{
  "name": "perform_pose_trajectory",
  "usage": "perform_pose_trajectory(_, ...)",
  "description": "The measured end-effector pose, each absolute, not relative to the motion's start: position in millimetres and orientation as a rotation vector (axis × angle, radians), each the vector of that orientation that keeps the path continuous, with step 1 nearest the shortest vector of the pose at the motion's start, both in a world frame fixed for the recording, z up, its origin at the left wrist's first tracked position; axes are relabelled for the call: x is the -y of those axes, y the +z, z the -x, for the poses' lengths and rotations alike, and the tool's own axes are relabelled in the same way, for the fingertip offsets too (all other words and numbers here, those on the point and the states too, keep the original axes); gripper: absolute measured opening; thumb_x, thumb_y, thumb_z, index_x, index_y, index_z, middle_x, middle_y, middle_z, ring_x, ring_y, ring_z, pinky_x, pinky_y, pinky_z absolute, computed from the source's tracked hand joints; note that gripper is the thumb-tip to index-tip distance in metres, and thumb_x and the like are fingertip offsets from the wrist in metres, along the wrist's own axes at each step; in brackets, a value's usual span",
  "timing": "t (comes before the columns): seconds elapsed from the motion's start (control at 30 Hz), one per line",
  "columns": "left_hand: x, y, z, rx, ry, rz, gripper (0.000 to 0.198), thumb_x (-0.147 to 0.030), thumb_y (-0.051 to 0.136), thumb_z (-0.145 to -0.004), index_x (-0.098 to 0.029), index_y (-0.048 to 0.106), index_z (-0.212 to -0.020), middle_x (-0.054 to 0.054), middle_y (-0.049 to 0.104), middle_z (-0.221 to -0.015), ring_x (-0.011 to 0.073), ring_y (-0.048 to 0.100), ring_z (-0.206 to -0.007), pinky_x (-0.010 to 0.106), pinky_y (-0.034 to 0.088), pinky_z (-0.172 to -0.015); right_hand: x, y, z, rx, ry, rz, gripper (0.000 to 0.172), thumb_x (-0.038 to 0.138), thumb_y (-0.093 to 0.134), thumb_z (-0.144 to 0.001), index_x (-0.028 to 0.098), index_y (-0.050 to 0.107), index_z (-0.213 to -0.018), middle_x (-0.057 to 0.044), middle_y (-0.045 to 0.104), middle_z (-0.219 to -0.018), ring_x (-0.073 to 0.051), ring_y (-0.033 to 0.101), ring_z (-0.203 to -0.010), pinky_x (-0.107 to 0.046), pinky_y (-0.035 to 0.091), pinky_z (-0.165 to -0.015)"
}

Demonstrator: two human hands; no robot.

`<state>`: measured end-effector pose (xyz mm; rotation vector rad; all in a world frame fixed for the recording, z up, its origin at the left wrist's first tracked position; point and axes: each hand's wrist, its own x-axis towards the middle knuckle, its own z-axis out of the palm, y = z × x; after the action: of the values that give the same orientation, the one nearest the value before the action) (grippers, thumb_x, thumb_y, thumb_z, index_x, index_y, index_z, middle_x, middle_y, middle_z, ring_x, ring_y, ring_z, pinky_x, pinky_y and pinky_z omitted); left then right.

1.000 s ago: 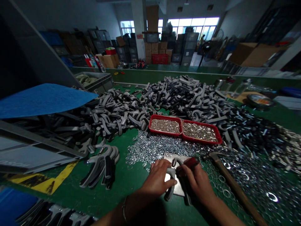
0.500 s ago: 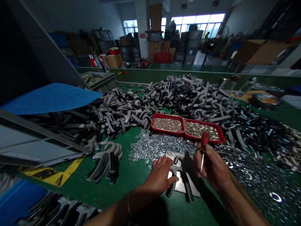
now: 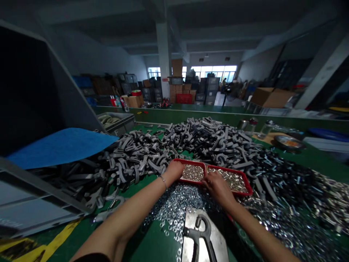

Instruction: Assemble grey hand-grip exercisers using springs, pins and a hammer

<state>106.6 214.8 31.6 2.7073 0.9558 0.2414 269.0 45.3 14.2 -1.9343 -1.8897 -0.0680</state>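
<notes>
My left hand (image 3: 175, 170) is closed over the left end of the left red tray (image 3: 191, 182), which is full of small metal pieces; its fingertips are hidden. At that tray's right front corner, the bent fingers of my right hand (image 3: 216, 183) grip the rim. The right red tray (image 3: 247, 182), with short metal pins, adjoins it, partly behind this hand. Nearer me, a grey hand grip strengthener (image 3: 203, 233) lies on a metal plate (image 3: 188, 249), and neither hand touches it. Part of something red (image 3: 230, 217) shows under my right forearm.
Loose nuts and washers (image 3: 174, 207) spread in front of the trays. Grey handle parts (image 3: 212, 136) are heaped behind them, and black parts (image 3: 283, 174) lie right. A grey crate (image 3: 40, 214) with a blue sheet (image 3: 65, 145) stands left. Glass jars (image 3: 265, 129) are at the back right.
Both hands have left the hand grip strengthener and moved forward to the left red tray. My right hand has let go of the red-handled screwdriver. The view has tilted up.
</notes>
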Motion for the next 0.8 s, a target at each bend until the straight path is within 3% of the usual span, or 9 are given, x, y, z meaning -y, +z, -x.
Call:
perform_pose_trajectory(0.13, -221.6, 11.4, -106.5, -0.982, 0.173, -2.793, 0.027, -0.033, 0.061, -0.095, -0.015, 0.063, -0.114, 0.01, 0.063, -0.119, 0.0226, 0.063, -0.105, 0.044, 0.053, -0.092, -107.1, 1.2, -259.9, 1.954, -0.102, 1.998, 0.014, 0.02, 0.063, -0.091, 0.017, 0.068, -0.079, -0.005, 0.069, -0.087, -0.023, 0.062, -0.099, -0.038, 0.05, -0.086)
perform_pose_trajectory(0.4, -228.7, -3.6, -101.5, -1.087, 0.303, -2.69, 0.022, -0.032, 0.06, -0.095, -0.014, 0.064, -0.108, 0.007, 0.066, -0.11, 0.0215, 0.064, -0.101, 0.045, 0.052, -0.092, -123.9, -18.6, -264.3, 1.912, -0.067, 2.125, 0.022, 0.032, 0.063, -0.094, 0.016, 0.065, -0.109, -0.007, 0.067, -0.114, -0.022, 0.065, -0.103, -0.045, 0.053, -0.091)
perform_pose_trajectory(0.57, -219.1, -2.1, -96.4, -1.015, 0.447, -2.535, 0.012, -0.019, 0.056, -0.094, -0.014, 0.066, -0.099, 0.01, 0.069, -0.102, 0.0224, 0.063, -0.1, 0.036, 0.047, -0.092, -129.1, -20.2, -265.2, 1.811, 0.049, 2.157, 0.029, 0.033, 0.063, -0.095, 0.016, 0.062, -0.118, -0.008, 0.064, -0.121, -0.024, 0.064, -0.105, -0.046, 0.054, -0.091)
perform_pose_trajectory(0.7, -209.2, -0.5, -80.5, -0.952, 0.506, -2.416, 0.011, -0.013, 0.058, -0.088, -0.017, 0.068, -0.091, 0.008, 0.07, -0.102, 0.0229, 0.062, -0.103, 0.032, 0.044, -0.095, -136.1, -10.4, -268.1, 1.705, 0.168, 2.1, 0.028, 0.034, 0.062, -0.095, 0.016, 0.062, -0.116, -0.008, 0.065, -0.118, -0.022, 0.065, -0.101, -0.043, 0.055, -0.087)
perform_pose_trajectory(0.8, -209.0, 5.9, -73.7, -0.949, 0.557, -2.298, 0.011, -0.011, 0.059, -0.084, -0.017, 0.069, -0.084, 0.006, 0.072, -0.093, 0.0221, 0.064, -0.096, 0.032, 0.045, -0.092, -113.6, 1.3, -264.3, 1.635, 0.24, 2.006, 0.021, 0.033, 0.06, -0.096, 0.015, 0.064, -0.105, -0.004, 0.069, -0.101, -0.018, 0.067, -0.088, -0.038, 0.056, -0.079)
